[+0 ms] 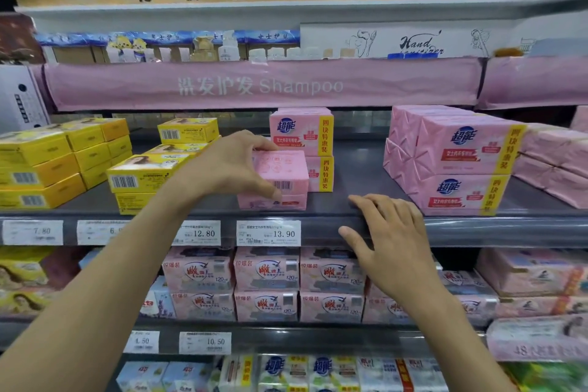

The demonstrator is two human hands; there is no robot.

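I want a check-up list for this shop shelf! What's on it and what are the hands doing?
Surface: grey shelf.
Job's things: pink soap pack lies on a second pink pack at the shelf front.
Clutter: yellow boxes at left; big pink packs at right.
Grips: left hand grips the pink soap pack between thumb and fingers; right hand rests on the shelf edge, holding nothing.
Cables: nothing seen.
Surroundings: Shampoo banner above; price tags below; lower soap packs underneath.

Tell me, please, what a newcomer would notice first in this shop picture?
First, the left hand in the middle, gripping a pink soap pack stacked on the grey shelf. Next, the right hand resting on that shelf's front edge. Above them hangs a wide pink banner reading Shampoo.
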